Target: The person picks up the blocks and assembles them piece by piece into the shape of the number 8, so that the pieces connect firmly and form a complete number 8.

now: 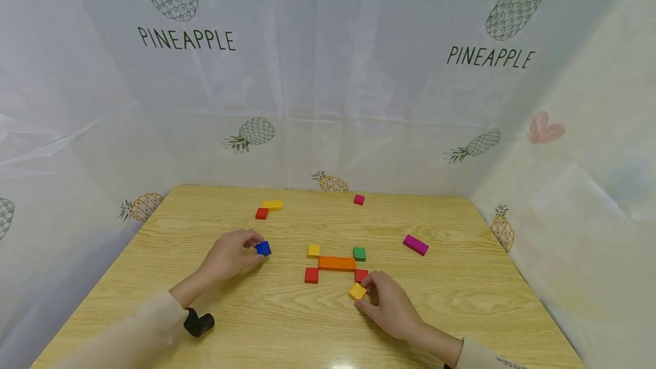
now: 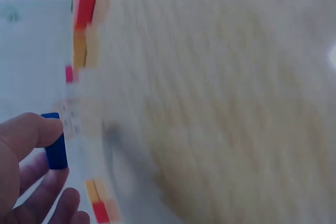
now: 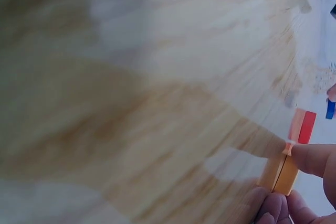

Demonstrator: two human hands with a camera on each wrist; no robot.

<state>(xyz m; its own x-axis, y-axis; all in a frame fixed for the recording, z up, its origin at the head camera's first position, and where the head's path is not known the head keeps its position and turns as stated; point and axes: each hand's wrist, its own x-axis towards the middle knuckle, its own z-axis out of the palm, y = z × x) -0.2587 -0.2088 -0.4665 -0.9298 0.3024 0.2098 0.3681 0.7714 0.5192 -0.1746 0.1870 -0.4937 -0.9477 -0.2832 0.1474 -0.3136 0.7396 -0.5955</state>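
My left hand [image 1: 237, 254] pinches a blue block [image 1: 263, 249] between thumb and fingers; the left wrist view shows the same blue block [image 2: 55, 142] gripped at its ends. To the right, my right hand [image 1: 390, 304] pinches a yellow block [image 1: 357, 291] at the table, just in front of a red block [image 1: 361, 275]. Between the hands lies an orange bar [image 1: 336, 264]. About its corners sit a yellow block [image 1: 314, 251], a green block [image 1: 360, 254] and another red block [image 1: 311, 275].
Behind the left hand lie a long yellow block [image 1: 273, 205] and a red block [image 1: 262, 213]. A pink block [image 1: 359, 200] is near the back edge, and a magenta bar [image 1: 415, 245] lies to the right. Pineapple-print sheeting [image 1: 328, 73] surrounds the wooden table [image 1: 266, 323].
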